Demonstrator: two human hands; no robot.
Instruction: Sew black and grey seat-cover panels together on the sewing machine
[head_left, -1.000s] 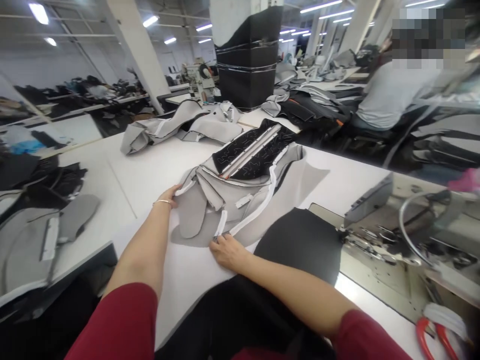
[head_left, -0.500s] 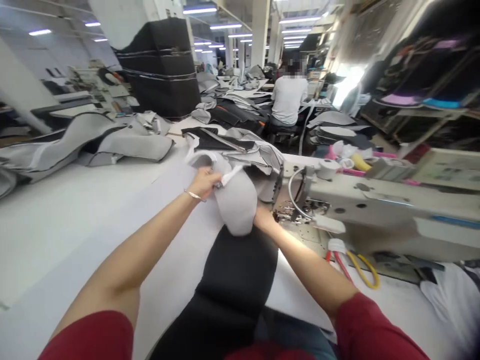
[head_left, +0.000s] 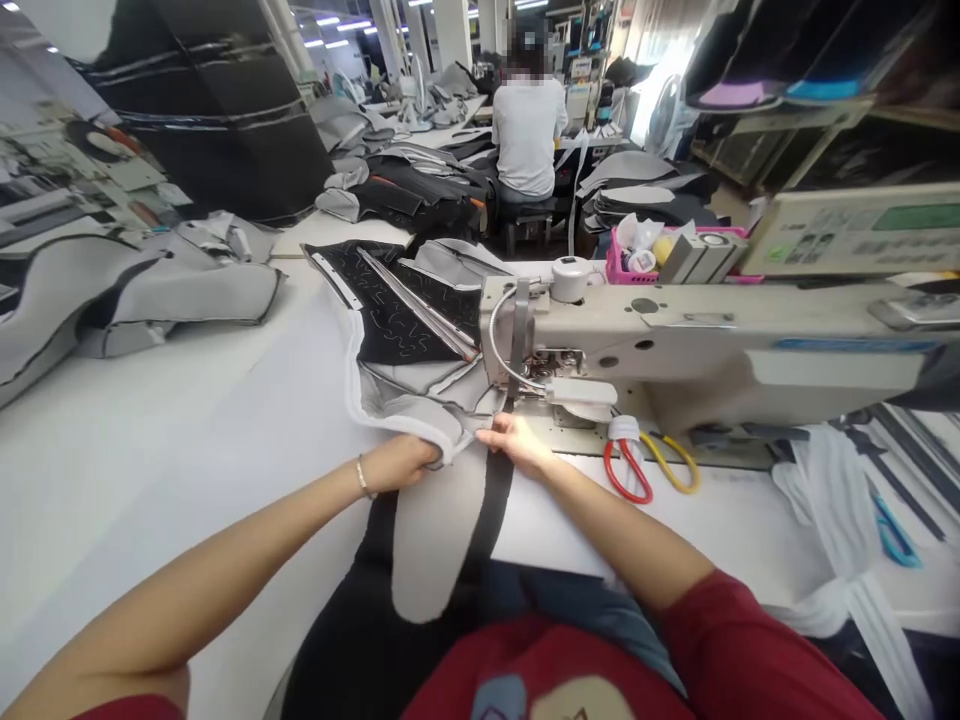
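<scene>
A grey and black padded upholstery piece (head_left: 405,350) lies spread on the white table, edged with white binding. Its black section carries squiggly stitching. My left hand (head_left: 397,465) grips its bound grey edge. My right hand (head_left: 517,445) pinches the fabric close to the presser foot of the sewing machine (head_left: 675,340). A rounded grey flap (head_left: 435,540) hangs toward me over a black panel (head_left: 382,545), between my forearms.
Red-handled snips (head_left: 628,470) and yellow-handled snips (head_left: 675,465) lie below the machine head. White tape (head_left: 832,510) lies at the right. Stacked grey pieces (head_left: 142,295) sit at the left. A seated co-worker (head_left: 529,130) is at the far back.
The piece, bunched up in my hands before, now lies spread out beside the machine. My hands have moved apart along its edge, and the view has swung to take in more of the machine.
</scene>
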